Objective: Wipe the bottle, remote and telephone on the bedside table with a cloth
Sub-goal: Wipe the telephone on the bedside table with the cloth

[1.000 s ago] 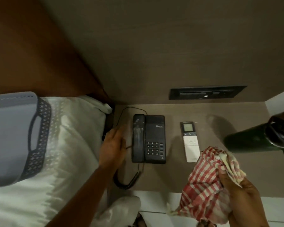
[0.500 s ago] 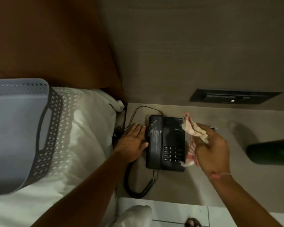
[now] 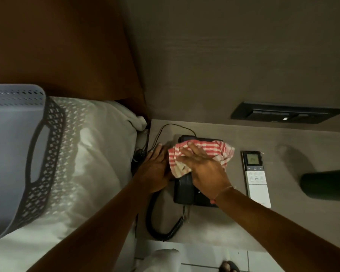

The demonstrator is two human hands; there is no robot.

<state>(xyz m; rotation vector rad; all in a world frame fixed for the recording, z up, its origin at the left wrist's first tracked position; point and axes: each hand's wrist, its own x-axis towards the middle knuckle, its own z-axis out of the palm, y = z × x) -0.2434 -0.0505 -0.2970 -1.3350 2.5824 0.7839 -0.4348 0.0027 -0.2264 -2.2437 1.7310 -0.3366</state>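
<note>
A black telephone [image 3: 185, 190] lies on the grey-brown bedside table [image 3: 283, 222]. My right hand [image 3: 206, 169] presses a red-and-white checked cloth [image 3: 208, 152] flat onto the telephone's upper part. My left hand [image 3: 155, 169] rests against the telephone's left side, fingers together on the table. A white remote [image 3: 256, 179] with a small screen lies just right of the telephone. A dark green bottle [image 3: 326, 183] stands at the right edge, partly cut off by the frame.
A coiled black cord [image 3: 161, 228] loops off the telephone near the table's front edge. A grey perforated basket [image 3: 18, 158] sits on the white bedding [image 3: 90, 169] at left. A dark socket panel [image 3: 287, 114] is set in the wall behind.
My right hand has come down from above the keypad and laid the cloth onto the telephone's top. My left hand stays at the telephone's left side.
</note>
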